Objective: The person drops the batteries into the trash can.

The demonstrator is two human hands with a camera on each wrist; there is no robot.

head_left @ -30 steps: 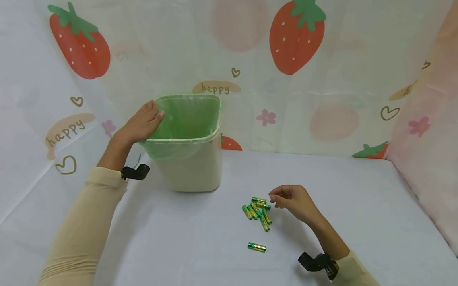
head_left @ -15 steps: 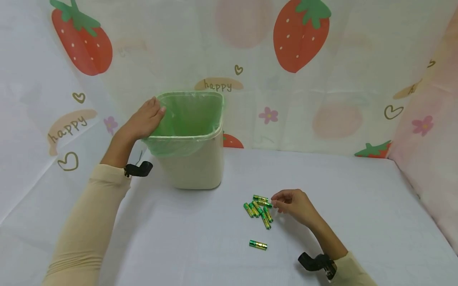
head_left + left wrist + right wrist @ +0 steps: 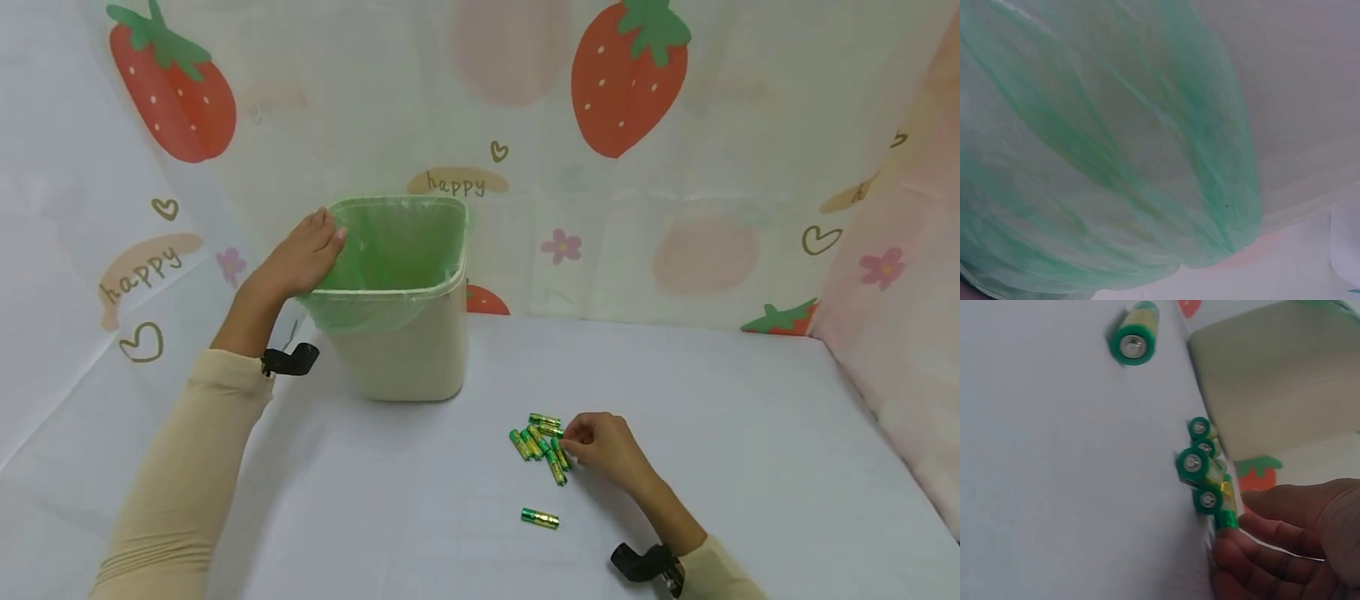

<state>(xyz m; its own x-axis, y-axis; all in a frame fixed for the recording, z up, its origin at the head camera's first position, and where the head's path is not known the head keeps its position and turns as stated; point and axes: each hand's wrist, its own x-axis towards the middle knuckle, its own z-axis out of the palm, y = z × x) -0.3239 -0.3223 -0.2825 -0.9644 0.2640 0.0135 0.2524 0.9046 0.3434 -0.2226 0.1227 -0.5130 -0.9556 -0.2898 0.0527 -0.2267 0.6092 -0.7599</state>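
Observation:
My left hand [image 3: 300,254] grips the left rim of a cream trash bin [image 3: 405,358] lined with a thin green bag [image 3: 363,312]. The left wrist view is filled by bag folds [image 3: 1216,156]; the fingers do not show there. At a small heap of green and gold batteries [image 3: 536,442], my right hand [image 3: 606,446] has its bent fingers at the heap's right side. In the right wrist view, the thumb and index finger stand slightly apart beside the green end of one battery [image 3: 1227,517]. A single battery [image 3: 540,518] lies apart, nearer the front.
White cloth [image 3: 390,500] covers the table. Behind it hangs a pale curtain [image 3: 517,200] printed with strawberries, and pinkish cloth [image 3: 892,350] rises along the right side. The bin stands back left of the batteries, close to the curtain.
My right hand has come down and slightly left, its fingertips now at the batteries' right side. The left hand stays on the bin's rim. The view has shifted slightly.

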